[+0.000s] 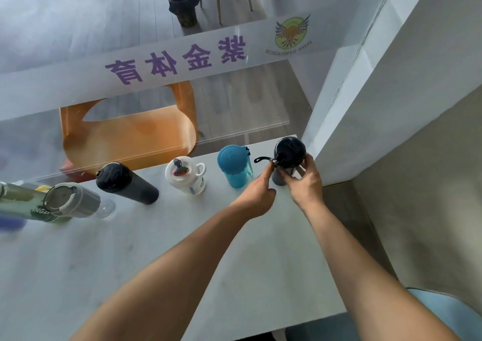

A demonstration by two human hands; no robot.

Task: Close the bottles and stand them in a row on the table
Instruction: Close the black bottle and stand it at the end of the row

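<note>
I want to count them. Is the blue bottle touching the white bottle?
Apart. The head view shows bare table between the blue bottle and the white bottle.

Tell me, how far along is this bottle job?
Nearly done, it seems. The blue bottle, white bottle, black flask and grey-lidded bottle stand capped in a row on the table. Both hands are on the dark bottle at the row's end: right hand gripping it, left hand at its lid strap. The blurry far-left bottles can't be judged.
</note>
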